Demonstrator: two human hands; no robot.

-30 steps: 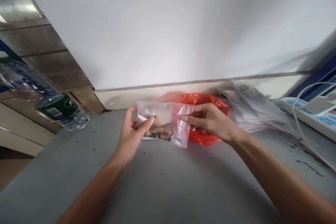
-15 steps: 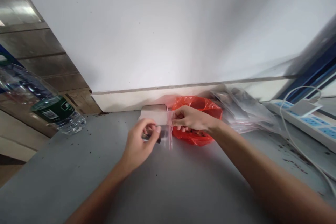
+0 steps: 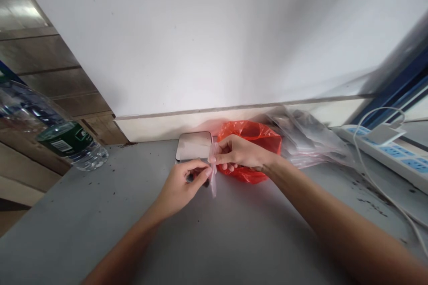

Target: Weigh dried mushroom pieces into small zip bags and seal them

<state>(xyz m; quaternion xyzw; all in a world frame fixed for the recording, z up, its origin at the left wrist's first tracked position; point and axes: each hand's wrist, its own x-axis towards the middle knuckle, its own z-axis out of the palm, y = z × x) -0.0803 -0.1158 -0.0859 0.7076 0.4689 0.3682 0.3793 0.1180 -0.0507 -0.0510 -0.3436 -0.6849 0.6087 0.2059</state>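
Observation:
Both hands pinch a small clear zip-lock bag [image 3: 214,187] with a pinkish zip strip. My left hand [image 3: 182,182] grips it at the left, thumb and forefinger meeting near the strip. Dark contents show partly between those fingers; their kind I cannot make out. My right hand [image 3: 236,153] has thumb and forefinger closed on the upper end of the strip. Just behind the hands lies a flat device with a pale, shiny top [image 3: 194,143], probably a small scale. A red plastic bag [image 3: 252,131] sits open behind my right hand, its contents mostly hidden.
Flat clear zip-lock bags [image 3: 307,138] are stacked against the wall at right. Beyond them lies a white power strip [image 3: 394,149] with a plugged-in charger [image 3: 386,133] and white cable. A large water bottle [image 3: 72,140] stands at left. Dark crumbs dot the grey table [image 3: 214,240].
My left hand has moved right, closer to my right hand, and now pinches near the zip strip. The bag no longer covers the flat device's pale top as much.

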